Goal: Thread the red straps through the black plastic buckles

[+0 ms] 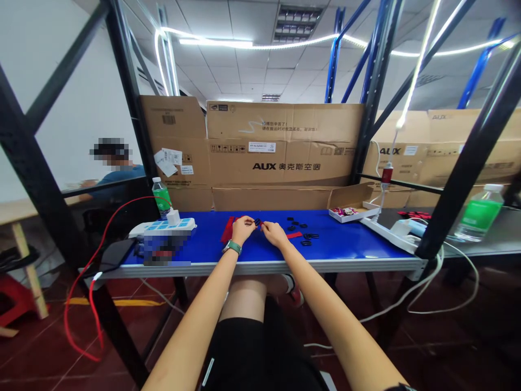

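Note:
My left hand [243, 230], with a green-banded watch at its wrist, pinches a small black buckle-like piece [257, 222] just above the blue tabletop [345, 239]. Close beside it, to the right, my right hand [274, 233] is closed, thumb and finger pressed together at the black piece. What those fingers hold is too small to make out. Red fabric strips [227, 231] lie beside and partly behind my left hand. Right of my right hand lie another red strip [294, 235] and several loose black pieces [311, 236].
A white power strip [163, 227] and a green-labelled bottle [161, 196] stand at the left. An open small box [350, 210] with items sits back right. Cardboard panels [285, 157] close the back; dark rack posts [376, 81] flank the table. A person [118, 174] sits at far left.

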A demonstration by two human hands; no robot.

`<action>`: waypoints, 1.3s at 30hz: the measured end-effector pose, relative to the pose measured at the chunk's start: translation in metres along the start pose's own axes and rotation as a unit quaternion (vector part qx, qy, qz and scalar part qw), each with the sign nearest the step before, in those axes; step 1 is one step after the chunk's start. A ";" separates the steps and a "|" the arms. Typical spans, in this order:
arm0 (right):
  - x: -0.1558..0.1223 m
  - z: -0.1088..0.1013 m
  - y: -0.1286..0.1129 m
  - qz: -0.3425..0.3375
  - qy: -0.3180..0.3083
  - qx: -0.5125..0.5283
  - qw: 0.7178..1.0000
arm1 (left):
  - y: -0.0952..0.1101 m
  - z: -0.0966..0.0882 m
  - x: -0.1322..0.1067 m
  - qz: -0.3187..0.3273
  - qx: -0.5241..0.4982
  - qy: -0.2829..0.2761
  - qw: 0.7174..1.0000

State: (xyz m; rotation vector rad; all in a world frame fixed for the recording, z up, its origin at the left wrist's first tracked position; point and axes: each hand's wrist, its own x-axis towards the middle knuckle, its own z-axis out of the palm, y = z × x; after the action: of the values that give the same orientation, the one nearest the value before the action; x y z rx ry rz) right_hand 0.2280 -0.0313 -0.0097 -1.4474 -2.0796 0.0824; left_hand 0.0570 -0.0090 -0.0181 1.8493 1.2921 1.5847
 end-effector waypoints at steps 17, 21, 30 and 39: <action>-0.004 0.000 -0.007 0.028 -0.001 -0.067 0.997 | 0.006 0.001 -0.006 0.135 0.089 -0.114 0.980; -0.004 0.004 -0.006 0.011 -0.017 -0.022 1.000 | 0.011 -0.002 -0.009 0.133 0.099 -0.107 0.980; -0.004 0.001 0.000 0.007 0.052 -0.003 0.999 | 0.026 -0.006 -0.015 0.130 0.254 -0.102 0.953; -0.003 0.002 -0.005 0.058 0.080 -0.023 0.995 | 0.035 -0.005 -0.018 0.149 0.271 -0.075 0.948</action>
State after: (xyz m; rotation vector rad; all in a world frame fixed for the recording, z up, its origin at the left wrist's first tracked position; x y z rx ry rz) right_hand 0.2241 -0.0357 -0.0107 -1.5502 -1.8803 -0.0343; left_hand 0.0667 -0.0426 0.0004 2.5476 1.5431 1.2602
